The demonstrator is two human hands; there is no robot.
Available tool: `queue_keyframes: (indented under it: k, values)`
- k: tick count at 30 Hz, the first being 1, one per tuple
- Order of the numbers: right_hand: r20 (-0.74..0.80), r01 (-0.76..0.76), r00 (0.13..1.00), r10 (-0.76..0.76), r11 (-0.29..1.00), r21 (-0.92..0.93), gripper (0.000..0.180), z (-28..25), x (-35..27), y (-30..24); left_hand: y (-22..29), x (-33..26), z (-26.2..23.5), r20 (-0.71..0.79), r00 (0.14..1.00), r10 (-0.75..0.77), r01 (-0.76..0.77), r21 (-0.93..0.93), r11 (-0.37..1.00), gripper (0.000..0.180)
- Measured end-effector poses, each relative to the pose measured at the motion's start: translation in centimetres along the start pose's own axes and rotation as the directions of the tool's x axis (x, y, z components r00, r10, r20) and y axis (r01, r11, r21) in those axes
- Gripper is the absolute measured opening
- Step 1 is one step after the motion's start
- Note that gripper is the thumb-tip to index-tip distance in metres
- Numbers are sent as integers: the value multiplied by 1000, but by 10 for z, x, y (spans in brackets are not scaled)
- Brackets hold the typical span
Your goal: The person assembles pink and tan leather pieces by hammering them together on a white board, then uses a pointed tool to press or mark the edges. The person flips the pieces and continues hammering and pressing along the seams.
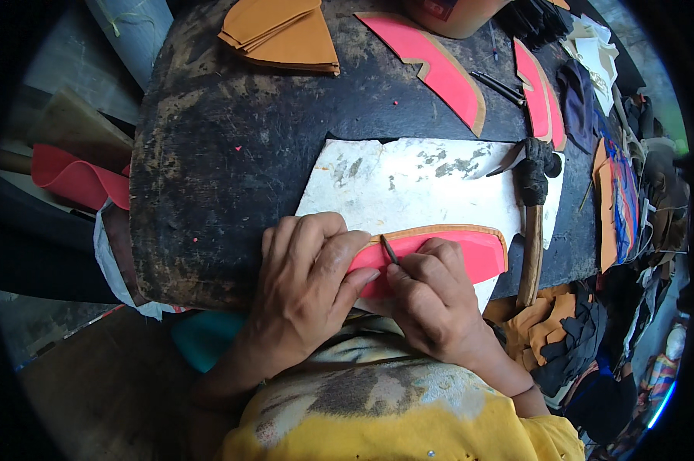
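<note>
A curved pink piece with a tan border [470, 250] lies on a white stone slab [416, 180] at the near edge of a dark worn table [224, 154]. My left hand [304, 288] presses flat on the pink piece's left end, fingers spread over it. My right hand [431, 303] grips a thin dark pointed tool [390, 250], its tip touching the tan border at the piece's upper edge, right beside my left fingertips.
A hammer [533, 200] with a wooden handle lies on the slab's right side. Two more pink pieces [439, 65] [543, 96] and a stack of tan pieces [285, 31] sit at the far side. Fabric scraps pile up at the right.
</note>
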State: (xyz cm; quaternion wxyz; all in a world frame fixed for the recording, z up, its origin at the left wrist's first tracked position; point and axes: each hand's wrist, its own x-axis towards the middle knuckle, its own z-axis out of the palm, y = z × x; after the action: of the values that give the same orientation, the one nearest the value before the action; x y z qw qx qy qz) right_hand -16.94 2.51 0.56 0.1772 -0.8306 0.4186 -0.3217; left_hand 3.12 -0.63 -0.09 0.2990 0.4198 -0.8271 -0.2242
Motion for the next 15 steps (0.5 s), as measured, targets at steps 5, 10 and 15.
queue_keyframes:
  k: [5, 10, 15]
  values:
    - [11, 24, 1000, -24, 999, -23, 47, -1, 2, 1, 0, -2, 0, -31, 999, -11, 11, -11, 1000, 53]
    - [-3, -25, 1000, 26, 996, 81, 36, -3, 1, 1, 1, -5, -2, -15, 1000, -15, 15, -4, 1000, 48]
    - [-3, -17, 1000, 17, 997, 72, 37, -4, -2, 0, 1, -5, -3, -3, 1000, -1, 1, -5, 1000, 48]
